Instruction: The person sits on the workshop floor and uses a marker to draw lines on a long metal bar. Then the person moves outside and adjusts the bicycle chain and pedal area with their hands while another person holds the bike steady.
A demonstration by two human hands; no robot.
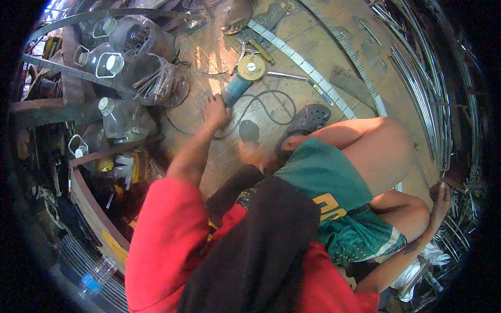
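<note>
Grinder (237,88) in left fingers (215,103), curled snugly round its rear; right fingers (443,191) near rods (419,107), grip impossible to tell.

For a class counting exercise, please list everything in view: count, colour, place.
Disc-headed cylindrical power tool: one, teal and tan, upper middle
Thin looped cord: one, black, beside the tool
Curved segmented metal strips: two, grey, upper right floor
Long straight metal rods: many, silvery, right
White-capped plastic jugs: about five, clear, left
Slim-handled tool: one, yellow, top middle
Curved-walled container: one, brown, lower left
Blue-labelled plastic bottle: one, clear, lower left
Holed clog: one, dark grey, middle
Another person's foot: one, bare-toed, top middle
Draped cloth: one, black, bottom middle
Short-sleeved shirt: one, red, bottom
Shorts: one pair, green, lower middle
Left hand: one, bare, on the power tool
Right hand: one, bare, far right
</note>
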